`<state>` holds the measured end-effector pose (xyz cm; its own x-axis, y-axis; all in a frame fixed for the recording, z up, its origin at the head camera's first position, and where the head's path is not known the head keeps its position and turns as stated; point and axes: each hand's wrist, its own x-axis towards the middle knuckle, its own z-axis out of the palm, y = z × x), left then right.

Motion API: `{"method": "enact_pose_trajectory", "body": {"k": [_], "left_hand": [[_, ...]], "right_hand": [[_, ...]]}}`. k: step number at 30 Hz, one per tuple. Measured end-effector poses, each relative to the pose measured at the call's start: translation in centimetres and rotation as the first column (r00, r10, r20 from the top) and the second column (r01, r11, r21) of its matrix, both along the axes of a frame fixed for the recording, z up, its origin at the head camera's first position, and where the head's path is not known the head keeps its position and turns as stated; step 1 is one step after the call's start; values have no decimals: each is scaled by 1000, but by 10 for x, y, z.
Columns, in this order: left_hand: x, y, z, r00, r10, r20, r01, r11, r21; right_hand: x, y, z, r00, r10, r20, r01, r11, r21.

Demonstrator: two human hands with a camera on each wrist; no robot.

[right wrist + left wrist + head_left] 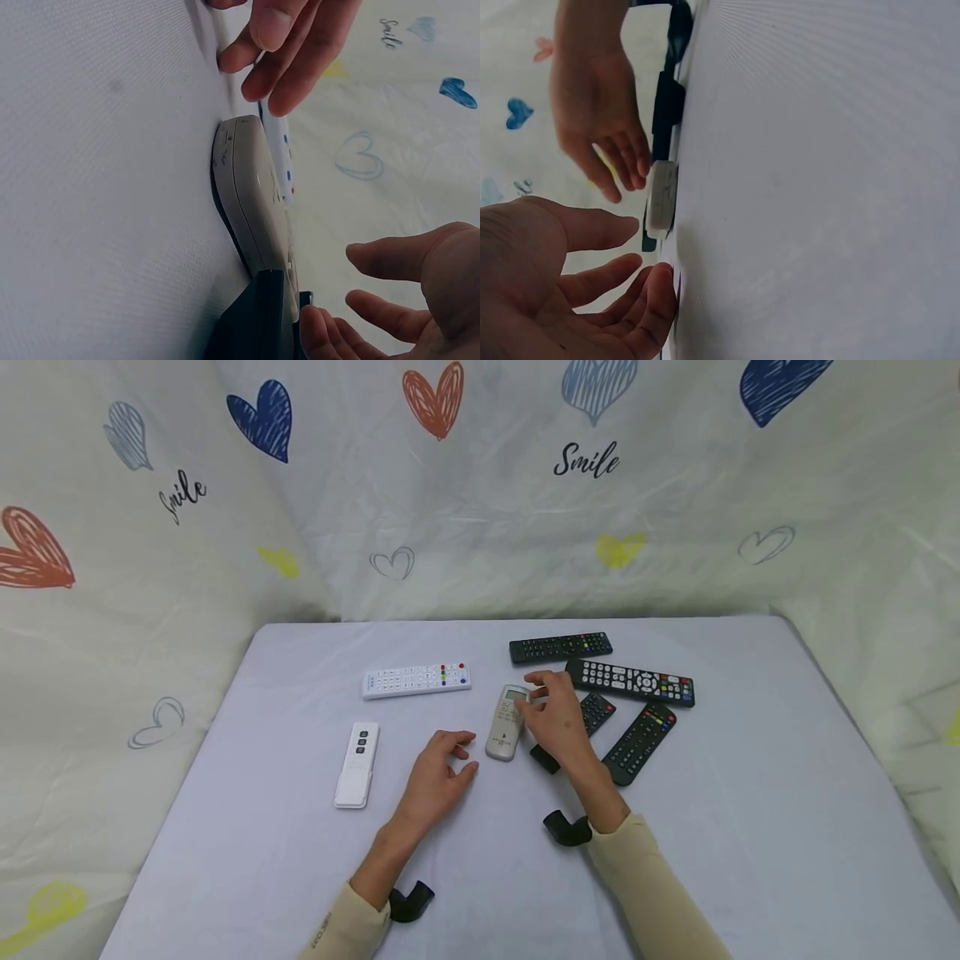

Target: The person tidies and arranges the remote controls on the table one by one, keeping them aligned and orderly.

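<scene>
The grey remote (506,723) lies flat on the table (750,827), near its middle, between your two hands. Your right hand (557,720) hovers just beside its right edge with fingers relaxed and spread, holding nothing; from the wrist views it appears not to touch the remote yet, though the gap is hard to judge. Your left hand (438,777) rests on the cloth just left of the remote, fingers loosely bent, also holding nothing.

To take the remote cleanly, bring thumb and fingers down on its two long edges near the middle. Avoid the small black remote (592,717) partly under your right hand. Keep the left hand clear.

Three more black remotes (632,682) lie to the right and rear. A long white remote (417,679) and a short white remote (357,764) lie to the left. The table wears a pale cloth. Behind it hangs a cream sheet (480,527) printed with hearts and "Smile".
</scene>
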<state>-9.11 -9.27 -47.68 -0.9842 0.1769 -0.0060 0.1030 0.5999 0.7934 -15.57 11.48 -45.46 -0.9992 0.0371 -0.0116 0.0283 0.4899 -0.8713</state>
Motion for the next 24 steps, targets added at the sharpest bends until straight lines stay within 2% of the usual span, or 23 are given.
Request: {"method": "enact_pose_trajectory", "body": {"k": [12,18,24], "left_hand": [[-3,11,-1,999,-11,40,12,999,-33],[-5,17,-2,998,-23,57,25,999,-36],[-6,19,0,997,-31,71,35,998,-54]], "right_hand": [[-3,0,4,992,31,119,-36,999,36],[-5,0,3,990,66,122,-77,993,88],[-10,3,1,985,130,116,-149,972,182]]}}
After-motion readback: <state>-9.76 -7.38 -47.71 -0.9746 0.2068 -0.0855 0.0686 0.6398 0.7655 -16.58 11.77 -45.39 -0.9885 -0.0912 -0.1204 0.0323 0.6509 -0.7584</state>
